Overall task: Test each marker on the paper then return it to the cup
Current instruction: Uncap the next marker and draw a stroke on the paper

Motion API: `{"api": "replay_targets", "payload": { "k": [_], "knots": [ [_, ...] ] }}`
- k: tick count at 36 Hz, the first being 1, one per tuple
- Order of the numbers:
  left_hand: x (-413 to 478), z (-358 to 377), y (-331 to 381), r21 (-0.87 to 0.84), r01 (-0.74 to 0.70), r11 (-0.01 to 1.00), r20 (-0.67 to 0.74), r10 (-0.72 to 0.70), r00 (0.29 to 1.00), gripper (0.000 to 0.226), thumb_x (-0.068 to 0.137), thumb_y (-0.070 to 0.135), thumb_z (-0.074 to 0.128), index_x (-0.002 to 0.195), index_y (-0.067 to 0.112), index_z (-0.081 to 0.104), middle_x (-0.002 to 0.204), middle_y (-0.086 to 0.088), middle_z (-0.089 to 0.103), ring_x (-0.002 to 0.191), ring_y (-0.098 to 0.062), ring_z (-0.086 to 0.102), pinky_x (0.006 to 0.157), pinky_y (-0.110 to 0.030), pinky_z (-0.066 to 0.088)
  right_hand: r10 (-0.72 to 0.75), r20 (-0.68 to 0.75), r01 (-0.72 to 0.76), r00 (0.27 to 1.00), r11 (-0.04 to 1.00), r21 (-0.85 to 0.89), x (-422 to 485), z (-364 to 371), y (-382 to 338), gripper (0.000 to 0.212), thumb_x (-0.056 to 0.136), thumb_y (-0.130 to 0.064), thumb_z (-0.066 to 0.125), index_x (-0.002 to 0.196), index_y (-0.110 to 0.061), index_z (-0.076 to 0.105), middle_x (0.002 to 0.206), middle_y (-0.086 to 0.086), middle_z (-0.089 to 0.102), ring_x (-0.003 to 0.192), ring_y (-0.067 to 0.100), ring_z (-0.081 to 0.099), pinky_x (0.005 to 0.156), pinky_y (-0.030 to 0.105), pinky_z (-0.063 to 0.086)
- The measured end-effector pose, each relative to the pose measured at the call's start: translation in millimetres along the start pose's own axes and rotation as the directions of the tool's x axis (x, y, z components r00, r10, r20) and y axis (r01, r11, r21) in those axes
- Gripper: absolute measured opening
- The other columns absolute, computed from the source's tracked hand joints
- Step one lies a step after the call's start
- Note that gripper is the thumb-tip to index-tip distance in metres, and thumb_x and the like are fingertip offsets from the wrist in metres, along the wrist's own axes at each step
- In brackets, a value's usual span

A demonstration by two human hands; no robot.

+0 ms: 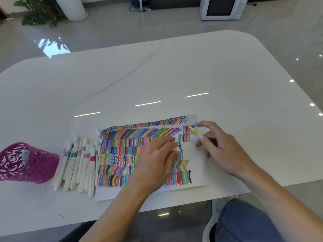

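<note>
A white paper covered in rows of coloured marker strokes lies near the table's front edge. My right hand pinches a white marker with a yellow band, its tip on the paper's upper right part. My left hand rests on the middle of the paper and holds a small white cap under its fingers. A magenta perforated cup stands at the far left with one light-blue-capped marker inside. Several white markers lie side by side between cup and paper.
The white glossy table stretches far behind the paper. On the floor beyond stand a white microwave, a potted plant and a white column base. My knee in jeans and a shoe show below the table's front edge.
</note>
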State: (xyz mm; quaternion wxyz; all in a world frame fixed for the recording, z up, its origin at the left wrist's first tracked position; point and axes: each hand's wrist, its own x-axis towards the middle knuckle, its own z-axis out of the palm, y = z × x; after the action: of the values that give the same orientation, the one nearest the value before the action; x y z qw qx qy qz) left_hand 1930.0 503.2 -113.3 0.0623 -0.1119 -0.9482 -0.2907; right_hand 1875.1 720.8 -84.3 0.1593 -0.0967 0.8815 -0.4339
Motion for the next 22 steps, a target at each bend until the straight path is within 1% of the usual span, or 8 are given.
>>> {"api": "replay_targets", "payload": {
  "k": [2,5,8,12,17,18,20,22],
  "knots": [
    [0.3,4.2,-4.8,0.038,-0.027,0.999,0.046,0.025,0.999,0.026,0.104,0.034,0.047,0.118,0.023,0.065,0.145,0.006,0.053,0.138,-0.013,0.043,0.113,-0.031,0.037,-0.011,-0.016,0.013,1.000,0.995,0.094,1.0,0.6,1.3,0.032,0.107,-0.030,0.048,0.136,-0.045,0.048,0.102,-0.009,0.075,0.074,0.008,0.071,0.070,0.023,0.057],
    [-1.1,12.7,-12.0,0.128,-0.063,0.990,0.106,0.050,0.993,0.033,0.105,0.039,0.036,0.125,0.024,0.057,0.159,0.002,0.037,0.151,-0.016,0.025,0.121,-0.039,0.025,-0.008,-0.022,0.014,1.000,0.958,0.286,2.0,0.5,-0.4,0.029,0.107,-0.023,0.051,0.131,-0.036,0.060,0.109,0.000,0.075,0.074,0.021,0.077,0.074,0.034,0.064],
    [-2.3,20.3,-18.3,0.140,-0.073,0.988,0.126,0.056,0.990,0.028,0.103,0.035,0.041,0.125,0.023,0.053,0.157,-0.003,0.040,0.150,-0.021,0.027,0.117,-0.050,0.035,0.042,-0.009,-0.034,0.999,0.892,0.450,3.1,0.5,0.0,0.029,0.109,-0.013,0.044,0.114,-0.020,0.071,0.111,0.006,0.076,0.082,0.029,0.078,0.079,0.042,0.065],
    [-3.0,24.0,-22.7,0.159,-0.084,0.984,0.117,0.066,0.991,0.028,0.099,0.034,0.050,0.125,0.025,0.052,0.154,-0.004,0.044,0.148,-0.022,0.032,0.114,-0.049,0.040,0.034,-0.026,-0.017,0.999,0.872,0.489,5.7,1.2,5.4,0.029,0.104,0.002,0.047,0.114,-0.012,0.070,0.104,0.009,0.078,0.097,0.027,0.077,0.086,0.042,0.063],
    [-3.8,22.1,-23.9,0.165,-0.092,0.982,0.126,0.072,0.989,0.028,0.100,0.037,0.048,0.125,0.026,0.053,0.155,-0.002,0.043,0.148,-0.019,0.031,0.117,-0.044,0.035,0.000,-0.076,0.032,0.997,0.902,0.430,8.5,8.9,8.5,0.009,0.092,-0.018,0.074,0.098,-0.017,0.068,0.083,0.005,0.076,0.074,0.020,0.074,0.069,0.031,0.060],
    [-3.7,21.8,-24.0,0.171,-0.092,0.981,0.124,0.072,0.990,0.028,0.100,0.039,0.047,0.124,0.026,0.054,0.154,-0.002,0.044,0.148,-0.019,0.031,0.117,-0.042,0.033,0.003,-0.089,0.036,0.996,0.901,0.433,8.5,10.9,8.7,0.005,0.093,-0.022,0.072,0.093,-0.018,0.069,0.079,0.006,0.074,0.070,0.020,0.071,0.065,0.032,0.057],
    [-3.1,21.3,-23.8,0.174,-0.090,0.981,0.129,0.068,0.989,0.030,0.101,0.041,0.043,0.124,0.026,0.055,0.154,-0.002,0.045,0.148,-0.018,0.031,0.117,-0.040,0.030,0.029,-0.122,0.029,0.992,0.894,0.446,9.5,14.8,11.9,0.019,0.101,-0.023,0.063,0.085,-0.017,0.071,0.073,0.009,0.070,0.064,0.022,0.065,0.059,0.037,0.050],
    [-2.9,20.4,-23.3,0.176,-0.085,0.981,0.138,0.061,0.989,0.032,0.101,0.042,0.041,0.125,0.027,0.054,0.155,-0.001,0.043,0.148,-0.018,0.031,0.118,-0.038,0.027,0.055,-0.145,0.020,0.988,0.883,0.470,11.0,16.8,12.4,0.022,0.104,-0.017,0.055,0.091,-0.016,0.072,0.072,0.012,0.071,0.061,0.027,0.065,0.057,0.037,0.048]
  ]
}}
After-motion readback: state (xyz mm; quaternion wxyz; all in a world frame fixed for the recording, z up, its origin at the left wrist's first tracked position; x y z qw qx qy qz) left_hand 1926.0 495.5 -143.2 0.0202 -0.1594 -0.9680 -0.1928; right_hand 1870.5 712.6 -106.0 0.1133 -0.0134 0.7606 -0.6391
